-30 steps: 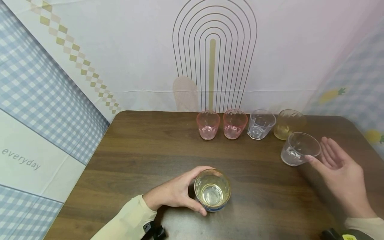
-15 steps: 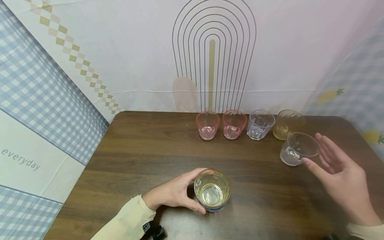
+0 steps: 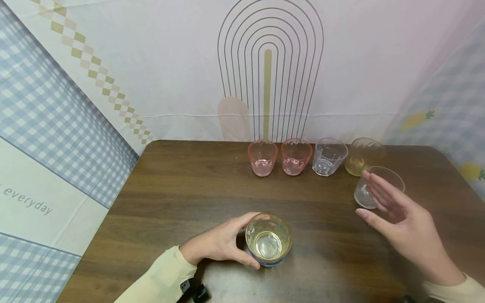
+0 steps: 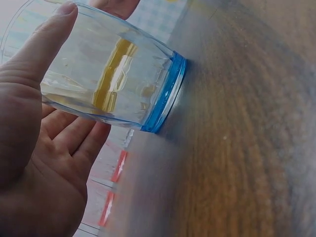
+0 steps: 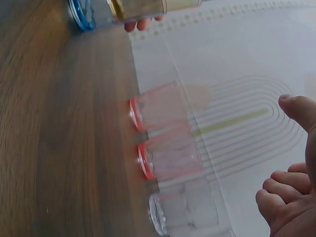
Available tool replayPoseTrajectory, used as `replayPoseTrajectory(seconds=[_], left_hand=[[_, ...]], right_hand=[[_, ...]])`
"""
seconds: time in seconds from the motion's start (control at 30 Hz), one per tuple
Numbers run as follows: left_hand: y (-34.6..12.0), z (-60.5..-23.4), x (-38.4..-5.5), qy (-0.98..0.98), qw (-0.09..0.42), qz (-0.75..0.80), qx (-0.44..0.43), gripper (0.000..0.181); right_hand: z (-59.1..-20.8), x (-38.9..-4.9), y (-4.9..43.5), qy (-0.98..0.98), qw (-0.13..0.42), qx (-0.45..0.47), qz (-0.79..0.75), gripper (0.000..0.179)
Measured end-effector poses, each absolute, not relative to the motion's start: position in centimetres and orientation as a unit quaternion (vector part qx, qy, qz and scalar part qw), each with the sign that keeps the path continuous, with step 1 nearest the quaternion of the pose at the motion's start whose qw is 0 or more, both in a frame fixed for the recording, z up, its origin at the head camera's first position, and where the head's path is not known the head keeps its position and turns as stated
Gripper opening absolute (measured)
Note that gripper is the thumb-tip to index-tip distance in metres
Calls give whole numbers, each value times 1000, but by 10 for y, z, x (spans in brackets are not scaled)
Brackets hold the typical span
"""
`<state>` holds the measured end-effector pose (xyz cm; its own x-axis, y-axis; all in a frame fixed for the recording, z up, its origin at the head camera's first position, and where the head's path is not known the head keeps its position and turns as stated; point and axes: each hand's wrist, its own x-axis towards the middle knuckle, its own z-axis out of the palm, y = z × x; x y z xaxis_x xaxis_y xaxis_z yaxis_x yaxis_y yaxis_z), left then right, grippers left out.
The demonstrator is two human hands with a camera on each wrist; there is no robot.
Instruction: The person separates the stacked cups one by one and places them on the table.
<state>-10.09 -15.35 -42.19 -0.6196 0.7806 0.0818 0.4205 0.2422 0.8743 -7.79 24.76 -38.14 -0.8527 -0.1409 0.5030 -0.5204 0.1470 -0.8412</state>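
My left hand (image 3: pixel 223 242) grips a stack of nested glasses (image 3: pixel 268 246) at the front middle of the table. In the left wrist view the outer glass (image 4: pixel 165 94) has a blue base, and a yellow-bottomed glass (image 4: pixel 111 81) sits inside it. The thumb lies along one side and the fingers curl round the other. My right hand (image 3: pixel 407 229), fingers extended and thumb apart, holds nothing. It hovers in front of a clear glass (image 3: pixel 360 195) at the right and partly hides it in the head view.
Along the table's back edge stand two pink glasses (image 3: pixel 262 162) (image 3: pixel 294 162), a clear faceted glass (image 3: pixel 327 158) and a yellowish glass (image 3: pixel 356 162). Behind the brown wooden table (image 3: pixel 182 185) hangs a white printed cloth (image 3: pixel 170 63).
My right hand has let go of the clear glass and moved left across the front of it. The left hand and its stack stay in place.
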Motion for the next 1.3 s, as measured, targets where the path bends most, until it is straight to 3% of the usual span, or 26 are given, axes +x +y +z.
replayPoseTrajectory(seconds=[0.2,0.43,0.97,1.3], left_hand=[[-153,-421,-100,771,183,465,395,98],[-153,-419,-99,774,195,469,378,97],[-154,-424,-98,762,200,491,373,100],[-154,-426,-98,751,198,501,382,101]], right_hand=[[-378,-76,233,-789,117,213,564,92],[-381,-81,215,-752,122,300,574,90],[-380,-80,183,-797,64,318,509,94],[-388,-80,163,-765,43,388,513,90]])
